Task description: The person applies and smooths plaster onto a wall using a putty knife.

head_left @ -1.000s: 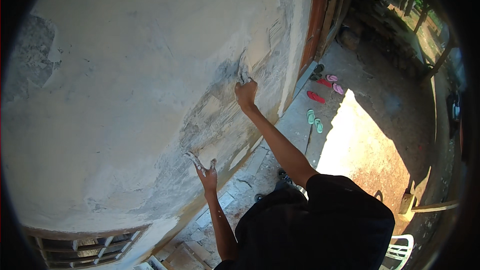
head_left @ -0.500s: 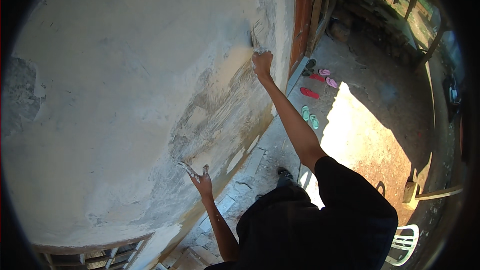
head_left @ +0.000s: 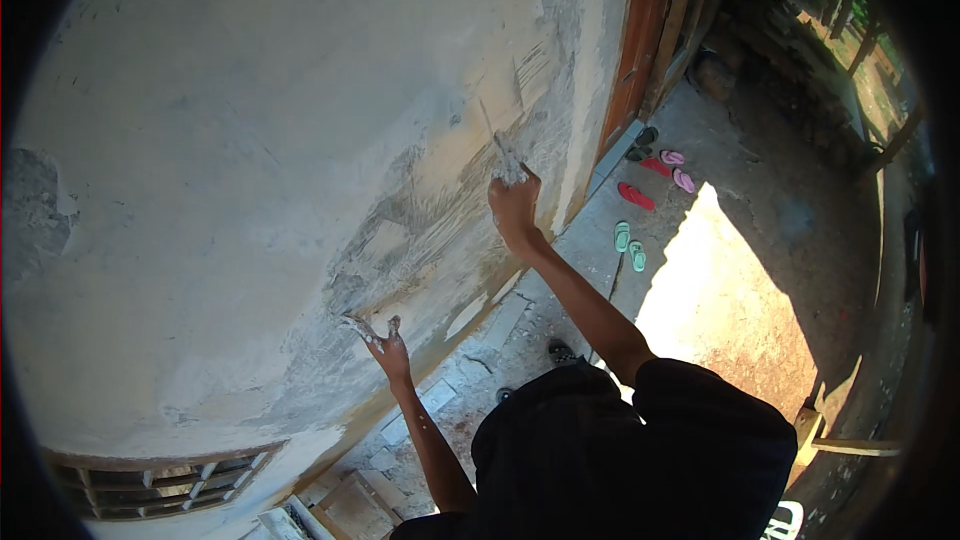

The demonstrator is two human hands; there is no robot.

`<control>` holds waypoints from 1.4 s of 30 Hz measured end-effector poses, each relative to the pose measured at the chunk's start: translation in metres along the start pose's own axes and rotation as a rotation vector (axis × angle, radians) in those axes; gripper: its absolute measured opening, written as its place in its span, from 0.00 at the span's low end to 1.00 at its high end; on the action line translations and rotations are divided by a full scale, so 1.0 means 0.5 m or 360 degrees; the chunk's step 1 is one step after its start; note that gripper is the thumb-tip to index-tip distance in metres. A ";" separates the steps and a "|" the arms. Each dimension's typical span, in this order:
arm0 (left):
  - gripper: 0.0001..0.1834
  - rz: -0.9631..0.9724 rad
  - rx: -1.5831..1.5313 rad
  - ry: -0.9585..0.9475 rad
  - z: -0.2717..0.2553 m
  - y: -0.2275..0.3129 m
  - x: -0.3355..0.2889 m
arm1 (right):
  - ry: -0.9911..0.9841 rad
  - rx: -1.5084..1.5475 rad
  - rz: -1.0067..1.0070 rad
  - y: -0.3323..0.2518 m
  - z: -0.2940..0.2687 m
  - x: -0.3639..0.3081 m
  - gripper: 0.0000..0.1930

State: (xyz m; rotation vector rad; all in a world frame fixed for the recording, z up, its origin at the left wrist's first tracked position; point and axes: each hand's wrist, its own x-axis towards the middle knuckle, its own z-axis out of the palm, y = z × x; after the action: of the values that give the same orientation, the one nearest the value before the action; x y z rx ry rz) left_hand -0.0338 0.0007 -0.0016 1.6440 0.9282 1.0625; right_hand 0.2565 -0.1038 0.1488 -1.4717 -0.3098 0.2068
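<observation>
Grip of the right hand (head_left: 514,206) closed round a thin, paste-smeared blade tool (head_left: 506,154), its edge at the streaked patch (head_left: 430,205) of the wall (head_left: 240,170). Relative to half a second earlier, the tool has drawn back from the brown doorframe (head_left: 640,50), bringing it again over the scored area. Left hand (head_left: 388,346): white-coated, thumb and fingers spread wide, near the patch's lower end; any load indistinct.

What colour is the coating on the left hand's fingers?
The coating on the left hand is whitish grey, in the head view.
</observation>
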 end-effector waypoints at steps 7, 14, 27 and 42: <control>0.32 0.0138 0.0356 0.0255 0.047 0.037 0.010 | -0.0235 -0.0908 -0.0557 0.003 0.161 -0.073 0.15; 0.31 0.0063 -0.0022 0.0329 0.035 -0.002 0.009 | -0.0978 -0.0653 -0.0548 0.098 0.130 -0.255 0.14; 0.37 0.0056 0.0007 0.0154 0.009 0.027 0.012 | -0.0478 -0.0993 -0.0952 0.079 0.278 -0.303 0.16; 0.37 0.0108 -0.0310 -0.0095 -0.073 0.072 -0.025 | -0.0633 -0.0606 -0.0907 0.037 0.214 -0.183 0.18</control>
State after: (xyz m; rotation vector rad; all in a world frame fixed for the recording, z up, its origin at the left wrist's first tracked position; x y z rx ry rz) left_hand -0.0683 -0.0094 0.0366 1.5457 0.7113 1.1073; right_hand 0.1359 -0.0312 0.1307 -1.6443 -1.1216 -0.0278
